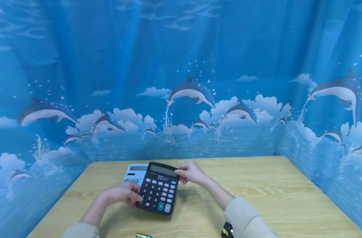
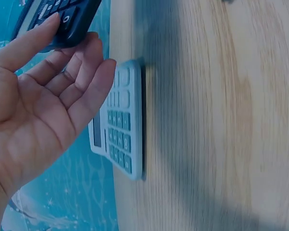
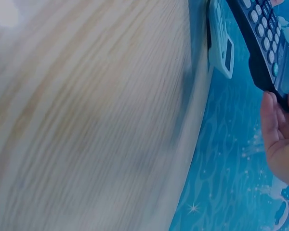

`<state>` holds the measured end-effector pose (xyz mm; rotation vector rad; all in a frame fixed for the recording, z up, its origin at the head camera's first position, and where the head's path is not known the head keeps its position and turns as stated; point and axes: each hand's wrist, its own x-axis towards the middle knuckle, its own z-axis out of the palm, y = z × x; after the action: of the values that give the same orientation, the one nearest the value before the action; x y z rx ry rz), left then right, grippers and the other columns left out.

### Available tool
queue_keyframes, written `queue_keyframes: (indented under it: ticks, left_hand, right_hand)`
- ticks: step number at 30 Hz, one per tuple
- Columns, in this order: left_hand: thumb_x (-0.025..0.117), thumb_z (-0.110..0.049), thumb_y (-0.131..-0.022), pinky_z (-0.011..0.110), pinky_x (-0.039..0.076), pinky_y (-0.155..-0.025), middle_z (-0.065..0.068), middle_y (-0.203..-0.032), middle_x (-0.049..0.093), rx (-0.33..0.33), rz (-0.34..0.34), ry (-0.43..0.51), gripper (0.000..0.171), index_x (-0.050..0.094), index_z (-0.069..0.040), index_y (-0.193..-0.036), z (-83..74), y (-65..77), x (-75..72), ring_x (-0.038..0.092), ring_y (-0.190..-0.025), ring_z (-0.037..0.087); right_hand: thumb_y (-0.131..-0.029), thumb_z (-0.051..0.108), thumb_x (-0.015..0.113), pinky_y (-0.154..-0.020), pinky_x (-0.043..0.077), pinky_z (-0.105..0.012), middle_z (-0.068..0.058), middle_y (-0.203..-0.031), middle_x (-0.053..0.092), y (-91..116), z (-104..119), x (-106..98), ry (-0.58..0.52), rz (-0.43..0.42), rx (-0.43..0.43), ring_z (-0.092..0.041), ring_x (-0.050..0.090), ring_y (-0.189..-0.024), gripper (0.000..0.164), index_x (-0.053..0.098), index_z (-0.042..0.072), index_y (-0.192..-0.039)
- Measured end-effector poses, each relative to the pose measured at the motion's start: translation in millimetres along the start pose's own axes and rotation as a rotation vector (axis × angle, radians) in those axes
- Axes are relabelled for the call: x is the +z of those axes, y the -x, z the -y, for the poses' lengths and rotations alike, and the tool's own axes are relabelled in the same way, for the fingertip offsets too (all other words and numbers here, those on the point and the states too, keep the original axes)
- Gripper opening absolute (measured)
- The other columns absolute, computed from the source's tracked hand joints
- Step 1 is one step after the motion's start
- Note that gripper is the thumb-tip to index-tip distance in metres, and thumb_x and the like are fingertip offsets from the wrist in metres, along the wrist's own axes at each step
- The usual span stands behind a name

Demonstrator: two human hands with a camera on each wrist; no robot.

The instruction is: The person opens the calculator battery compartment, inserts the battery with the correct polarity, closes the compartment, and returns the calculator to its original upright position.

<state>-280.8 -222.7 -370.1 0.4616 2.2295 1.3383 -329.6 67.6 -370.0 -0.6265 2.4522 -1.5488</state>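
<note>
I had both hands on one large black plastic calculator point(image 1: 158, 195) with round-cornered keys, two of them teal, and I took my bearings from the smaller light-blue plastic calculator point(image 1: 137, 168) lying on the pale wood-grain table point(image 1: 273, 191). In my head view the black one stood to the right of the light-blue calculator and slightly nearer, overlapping part of it. The wrist views showed me the black one raised off the tabletop, tilted, and apart from the light-blue calculator.

The left hand point(image 1: 124, 194), just on the near side of the light-blue calculator, pinched the black one's lower left corner, its thumb on the keys and its fingers behind. The right hand point(image 1: 192, 172), to the right of the light-blue calculator, gripped the black one's upper right corner beside the display, the thumb again in front.

Nearer than the light-blue calculator, at the bottom edge of my head view, I had a shiny green object point(image 1: 143, 235); it might have been a battery, but too little showed to be certain. Nearer and well to its right, a small black-and-yellow object point(image 1: 227, 230) lay partly behind the pale right sleeve point(image 1: 243, 216). Beyond the light-blue calculator hung a blue dolphin-print curtain point(image 1: 133, 66).
</note>
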Motion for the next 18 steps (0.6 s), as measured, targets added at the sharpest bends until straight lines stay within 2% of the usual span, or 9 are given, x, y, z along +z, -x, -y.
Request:
queue_keyframes:
  ticks: [4, 8, 14, 18]
  left_hand:
    - [0.064, -0.007, -0.082, 0.038, 0.055, -0.065, 0.01, -0.083, 0.065, 0.019, 0.006, 0.019, 0.026, 0.058, 0.009, -0.101, -2.4, -4.7, 5.3, 0.061, -0.063, 0.017]
    - [0.062, -0.012, -0.086, 0.04, 0.055, -0.063, 0.015, -0.079, 0.065, 0.017, -0.006, 0.039, 0.028, 0.056, 0.006, -0.106, -4.5, -9.1, 8.9, 0.063, -0.062, 0.019]
    - [0.054, -0.018, -0.093, 0.044, 0.054, -0.065, 0.026, -0.082, 0.065, 0.009, 0.03, 0.105, 0.031, 0.052, 0.006, -0.113, -6.7, -15.2, 14.2, 0.066, -0.065, 0.025]
    - [0.053, -0.019, -0.094, 0.041, 0.054, -0.064, 0.025, -0.082, 0.065, -0.005, 0.004, 0.11, 0.044, 0.043, 0.01, -0.126, -13.8, -22.5, 18.7, 0.066, -0.064, 0.022]
  right_hand:
    - [-0.092, 0.018, 0.058, -0.063, 0.055, -0.042, -0.011, -0.072, 0.065, 2, -5, -8, 0.001, -0.045, -0.023, -0.018, 0.063, -0.062, 0.035, 0.059, -0.006, -0.118]
    - [-0.091, 0.02, 0.059, -0.061, 0.055, -0.039, -0.012, -0.075, 0.066, 5, -7, -16, -0.001, -0.087, -0.056, -0.025, 0.065, -0.067, 0.035, 0.061, -0.005, -0.115]
    - [-0.091, 0.022, 0.059, -0.06, 0.055, -0.035, -0.013, -0.077, 0.066, 12, -11, -26, 0.007, -0.109, -0.081, -0.031, 0.065, -0.071, 0.033, 0.064, -0.004, -0.111]
    - [-0.092, 0.024, 0.058, -0.057, 0.054, -0.03, -0.007, -0.072, 0.064, 18, -15, -35, 0.116, -0.126, -0.144, -0.024, 0.064, -0.066, 0.031, 0.066, -0.001, -0.108]
